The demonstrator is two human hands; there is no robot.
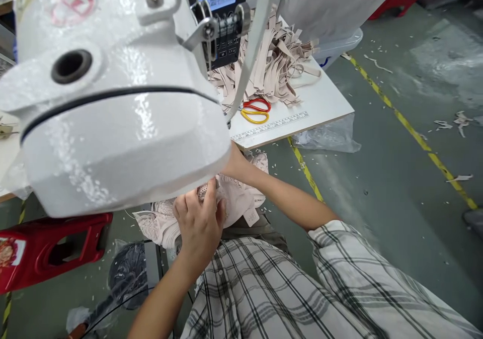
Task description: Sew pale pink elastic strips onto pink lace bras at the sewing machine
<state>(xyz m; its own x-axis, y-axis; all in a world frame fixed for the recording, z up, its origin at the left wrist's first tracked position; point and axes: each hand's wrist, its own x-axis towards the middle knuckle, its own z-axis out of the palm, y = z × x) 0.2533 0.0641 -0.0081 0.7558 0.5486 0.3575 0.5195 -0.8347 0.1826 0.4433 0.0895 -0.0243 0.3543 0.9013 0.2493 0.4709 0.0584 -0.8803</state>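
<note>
A pale pink lace garment (241, 200) with a small white label (251, 217) lies bunched over my lap, partly under the white sewing machine head (124, 143). My left hand (199, 216) is closed on the fabric just below the machine's front edge, its fingers bent and the fingertips partly hidden. Only the wrist and back part of my right hand (236, 164) show, beside the machine. Its fingers disappear behind the machine head, so their grip cannot be seen. The needle area is hidden too.
On the white table (332, 110) are a heap of beige fabric strips (275, 62), red-and-yellow-handled scissors (256, 111) and a printed ruler (279, 126). A lit control panel (222, 7) stands behind the machine. A red stool (53, 248) is at lower left; scraps litter the floor.
</note>
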